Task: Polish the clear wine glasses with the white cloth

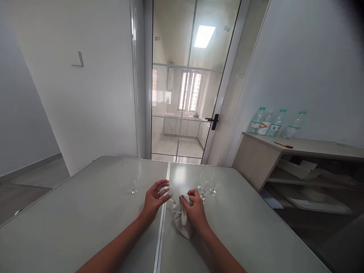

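Note:
My left hand (153,199) is curled round the bowl of a small clear stemmed glass (167,193), tipped sideways over the middle seam of the grey table (85,220). The glass's foot points toward my right hand (195,210), which is closed on a bunched white cloth (182,223) hanging down onto the tabletop. One clear glass (133,187) stands alone to the left of my hands. A group of three similar glasses (207,187) stands just right of my right hand.
A glass sliding door (182,94) with a black handle (214,120) is beyond the table's far edge. At the right stands a wooden shelf unit (298,151) bearing several water bottles (273,123) and a pen-like object (283,144).

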Tool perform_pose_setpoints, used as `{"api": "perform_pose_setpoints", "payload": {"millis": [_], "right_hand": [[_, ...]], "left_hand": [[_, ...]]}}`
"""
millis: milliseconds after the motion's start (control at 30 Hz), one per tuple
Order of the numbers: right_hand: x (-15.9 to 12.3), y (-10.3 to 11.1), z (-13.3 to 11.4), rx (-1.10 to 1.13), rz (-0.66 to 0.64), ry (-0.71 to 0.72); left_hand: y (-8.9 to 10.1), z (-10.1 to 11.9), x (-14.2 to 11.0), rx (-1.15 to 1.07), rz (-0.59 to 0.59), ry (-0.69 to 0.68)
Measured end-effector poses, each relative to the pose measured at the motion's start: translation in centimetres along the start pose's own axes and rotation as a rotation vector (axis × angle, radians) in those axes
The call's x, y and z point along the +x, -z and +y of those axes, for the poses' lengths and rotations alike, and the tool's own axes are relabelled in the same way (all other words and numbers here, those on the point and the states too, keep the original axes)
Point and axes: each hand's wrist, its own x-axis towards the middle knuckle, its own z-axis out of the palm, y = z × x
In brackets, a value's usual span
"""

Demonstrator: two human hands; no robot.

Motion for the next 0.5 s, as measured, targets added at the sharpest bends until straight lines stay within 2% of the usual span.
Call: {"api": "perform_pose_setpoints", "payload": {"millis": [133, 200, 333, 500], "right_hand": [[-0.3, 0.6, -1.1, 0.194, -0.06, 0.042], [-0.6, 0.6, -1.4, 0.233, -0.144, 0.054], [-1.1, -0.3, -1.1, 0.07, -0.283, 0.082], [-1.2, -1.4, 0.2, -0.182, -0.269, 0.105]], "left_hand": [[0.1, 0.0, 0.1, 0.088, 0.07, 0.005], [0.1, -0.2, 0.1, 0.142, 0.085, 0.007], [-0.1, -0.4, -0.2, 0.116, 0.026, 0.025], [-0.4, -1.0, -0.6, 0.024, -0.137, 0.035]]}}
